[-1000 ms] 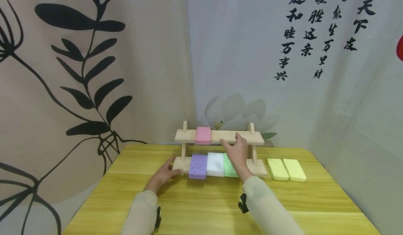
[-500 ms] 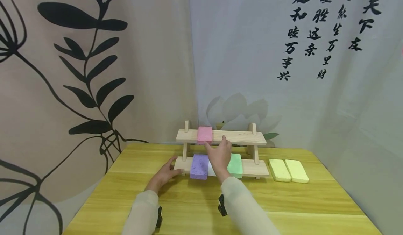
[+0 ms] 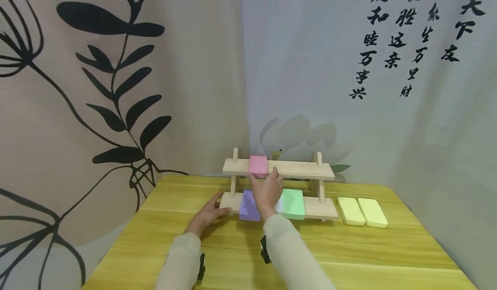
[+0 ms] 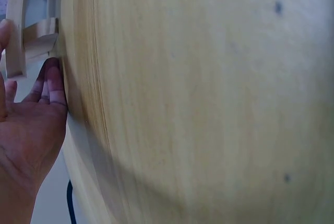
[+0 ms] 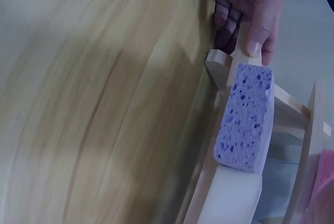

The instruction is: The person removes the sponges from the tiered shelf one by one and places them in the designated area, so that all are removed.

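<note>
The person's left hand [image 3: 207, 216] grips the left end of a pale wooden two-tier rack [image 3: 302, 170], the thumb laid on top of the lower plank. The right hand [image 3: 268, 193] reaches up before the rack with thumb and fingers spread, holding nothing; its thumb is at the front edge of a pink rectangular sponge block [image 3: 258, 165], though I cannot tell whether it touches. That pink block lies flat on the upper plank, toward the left post. On the lower plank, a purple pitted sponge block [image 5: 244, 119] touches a smooth white block [image 5: 230, 198], which the right hand partly covers from above, and a light green block [image 3: 294, 204] follows. Two pale yellow rectangular blocks [image 3: 351, 211] lie side by side on the yellowish wood-grain desk [image 3: 369, 255], just right of the rack.
</note>
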The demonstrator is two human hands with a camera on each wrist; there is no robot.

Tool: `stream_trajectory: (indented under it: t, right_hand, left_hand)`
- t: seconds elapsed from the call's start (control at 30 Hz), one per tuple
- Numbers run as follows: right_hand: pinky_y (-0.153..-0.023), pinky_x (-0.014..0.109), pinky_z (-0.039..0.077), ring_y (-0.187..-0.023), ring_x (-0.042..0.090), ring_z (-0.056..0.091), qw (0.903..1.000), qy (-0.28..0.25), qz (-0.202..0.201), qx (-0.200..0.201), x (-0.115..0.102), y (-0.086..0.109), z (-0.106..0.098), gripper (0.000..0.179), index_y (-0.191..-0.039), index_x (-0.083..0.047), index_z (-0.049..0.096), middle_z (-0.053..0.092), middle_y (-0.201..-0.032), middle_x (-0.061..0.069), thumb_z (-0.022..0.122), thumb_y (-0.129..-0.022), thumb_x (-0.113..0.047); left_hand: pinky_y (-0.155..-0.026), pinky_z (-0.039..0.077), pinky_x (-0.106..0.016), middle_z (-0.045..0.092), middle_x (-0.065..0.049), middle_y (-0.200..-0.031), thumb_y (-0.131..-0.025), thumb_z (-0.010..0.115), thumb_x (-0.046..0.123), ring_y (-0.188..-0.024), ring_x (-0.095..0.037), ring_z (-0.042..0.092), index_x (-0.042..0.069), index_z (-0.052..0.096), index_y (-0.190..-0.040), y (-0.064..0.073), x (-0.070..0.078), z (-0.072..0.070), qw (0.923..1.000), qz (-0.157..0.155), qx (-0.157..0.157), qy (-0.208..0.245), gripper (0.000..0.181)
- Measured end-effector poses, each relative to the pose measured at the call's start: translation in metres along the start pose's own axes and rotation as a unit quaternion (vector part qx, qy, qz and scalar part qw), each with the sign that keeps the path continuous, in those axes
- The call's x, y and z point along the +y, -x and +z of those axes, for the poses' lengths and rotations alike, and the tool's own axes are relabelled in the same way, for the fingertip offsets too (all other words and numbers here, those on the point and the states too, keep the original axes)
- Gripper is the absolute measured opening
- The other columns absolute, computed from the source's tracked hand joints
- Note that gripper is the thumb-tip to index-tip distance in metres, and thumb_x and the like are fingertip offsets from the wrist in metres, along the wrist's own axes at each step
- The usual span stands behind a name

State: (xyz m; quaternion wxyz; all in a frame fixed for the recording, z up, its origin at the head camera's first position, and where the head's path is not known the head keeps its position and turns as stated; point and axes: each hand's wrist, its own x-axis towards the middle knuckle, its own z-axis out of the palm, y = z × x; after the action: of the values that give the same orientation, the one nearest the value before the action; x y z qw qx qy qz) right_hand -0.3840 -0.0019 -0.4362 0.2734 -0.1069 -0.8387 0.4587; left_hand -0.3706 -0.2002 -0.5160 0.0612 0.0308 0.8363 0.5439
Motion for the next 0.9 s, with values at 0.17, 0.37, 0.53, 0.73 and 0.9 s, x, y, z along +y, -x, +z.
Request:
stream_trajectory:
  t: [0.17, 0.37, 0.53, 0.73, 0.9]
  right_hand:
    - [-0.095, 0.052, 0.042, -0.115, 0.041, 0.05, 1.0, 0.002, 0.003, 0.006, -0.003, -0.001, 0.006, 0.093, -0.142, 0.003, 0.045, 0.051, -0.124, 0.024, 0.084, -0.074, -0.048]
    - [-0.09, 0.051, 0.044, -0.107, 0.039, 0.053, 0.9998, 0.015, 0.005, 0.006, -0.005, -0.002, 0.011, 0.085, -0.134, 0.004, 0.05, 0.054, -0.117, 0.023, 0.085, -0.075, -0.045]
    - [-0.089, 0.05, 0.044, -0.105, 0.037, 0.053, 0.9997, 0.011, 0.018, -0.008, -0.008, -0.007, 0.011, 0.081, -0.134, 0.004, 0.05, 0.054, -0.114, 0.022, 0.084, -0.076, -0.041]
    - [-0.089, 0.05, 0.044, -0.106, 0.036, 0.053, 0.9994, 0.023, 0.015, -0.019, -0.007, -0.012, 0.008, 0.074, -0.13, 0.003, 0.056, 0.056, -0.114, 0.02, 0.083, -0.078, -0.041]
    - [-0.088, 0.05, 0.045, -0.106, 0.035, 0.054, 0.9994, 0.022, 0.003, -0.027, -0.004, -0.014, 0.006, 0.069, -0.128, 0.003, 0.059, 0.057, -0.113, 0.02, 0.081, -0.078, -0.04]
  left_hand:
    - [-0.094, 0.046, -0.052, 0.056, -0.023, -0.127, -0.092, 0.073, 0.028, -0.105, -0.031, 0.06, 0.011, 0.024, -0.157, -0.001, 0.001, 0.001, 1.0, 0.005, -0.001, 0.007, 0.083]
    - [-0.096, 0.044, -0.055, 0.051, -0.025, -0.133, -0.092, 0.072, 0.033, -0.114, -0.036, 0.056, 0.013, 0.023, -0.158, 0.0, 0.002, 0.002, 1.0, 0.001, -0.003, -0.007, 0.085]
    - [-0.096, 0.044, -0.055, 0.052, -0.025, -0.132, -0.092, 0.072, 0.031, -0.112, -0.036, 0.057, 0.013, 0.023, -0.158, 0.002, 0.003, 0.002, 1.0, 0.001, 0.001, -0.006, 0.084]
    - [-0.097, 0.044, -0.055, 0.053, -0.025, -0.132, -0.091, 0.073, 0.032, -0.111, -0.034, 0.057, 0.015, 0.024, -0.158, 0.002, 0.003, 0.002, 1.0, 0.0, 0.002, 0.0, 0.084]
    - [-0.097, 0.044, -0.054, 0.054, -0.023, -0.13, -0.091, 0.073, 0.032, -0.108, -0.031, 0.059, 0.014, 0.023, -0.158, 0.001, 0.002, 0.0, 1.0, -0.003, 0.001, -0.002, 0.086]
